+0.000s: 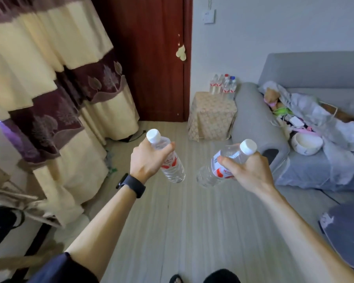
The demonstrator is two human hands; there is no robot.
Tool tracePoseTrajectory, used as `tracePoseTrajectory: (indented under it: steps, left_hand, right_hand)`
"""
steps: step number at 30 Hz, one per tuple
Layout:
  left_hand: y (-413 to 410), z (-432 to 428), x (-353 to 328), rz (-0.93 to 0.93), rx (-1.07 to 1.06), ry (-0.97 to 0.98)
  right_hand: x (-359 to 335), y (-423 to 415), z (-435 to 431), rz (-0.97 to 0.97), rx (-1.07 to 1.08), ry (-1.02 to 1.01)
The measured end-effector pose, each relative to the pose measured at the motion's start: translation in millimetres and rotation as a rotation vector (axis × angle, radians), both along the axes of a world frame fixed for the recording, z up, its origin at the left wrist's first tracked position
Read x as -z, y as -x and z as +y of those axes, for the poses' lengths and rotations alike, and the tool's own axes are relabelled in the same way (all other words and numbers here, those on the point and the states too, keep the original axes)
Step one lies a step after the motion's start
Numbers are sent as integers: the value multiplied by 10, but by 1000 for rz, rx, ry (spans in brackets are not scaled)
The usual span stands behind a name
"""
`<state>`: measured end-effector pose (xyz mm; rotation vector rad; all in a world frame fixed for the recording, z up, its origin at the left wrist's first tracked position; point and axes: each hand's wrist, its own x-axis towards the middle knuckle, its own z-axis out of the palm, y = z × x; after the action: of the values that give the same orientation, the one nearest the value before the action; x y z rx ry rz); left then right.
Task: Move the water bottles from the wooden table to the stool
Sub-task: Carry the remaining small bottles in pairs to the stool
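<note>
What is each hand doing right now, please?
Left hand: closed around a water bottle, held near its neck.
Right hand: closed around a second water bottle, tilted, cap up.

Open striped floor (192, 211) runs clear from the camera to the cloth-draped stool (212, 115), the one free lane. Bottles (223, 85) crowd the stool's far edge against the wall, leaving its near top bare. A grey sofa arm (253, 119) presses against the stool's right side; a red-brown door (143, 58) and hanging curtains (49, 88) hem in its left.
</note>
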<state>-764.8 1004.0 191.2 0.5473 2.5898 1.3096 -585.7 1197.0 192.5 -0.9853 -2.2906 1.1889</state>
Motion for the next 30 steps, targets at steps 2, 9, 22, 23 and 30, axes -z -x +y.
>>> tracePoseTrajectory:
  steps: [2,9,22,23,30]
  left_hand:
    - [283,357,42,45,87,69]
    - [1475,1568,327,-37,167,104]
    - [3487,3685,413,-93,123,85]
    - [3650,3851,446,-93,127,102]
    - [4867,5022,814,-130,175,131]
  right_hand:
    - [65,271,303,-29,19,8]
    - [399,1389,1441,-84,62,-23]
    - [415,3437,3728,-158,42,-113]
    - [430,3591,3880,-165,34,-133]
    - [693,4768,4909,-237,51,-128]
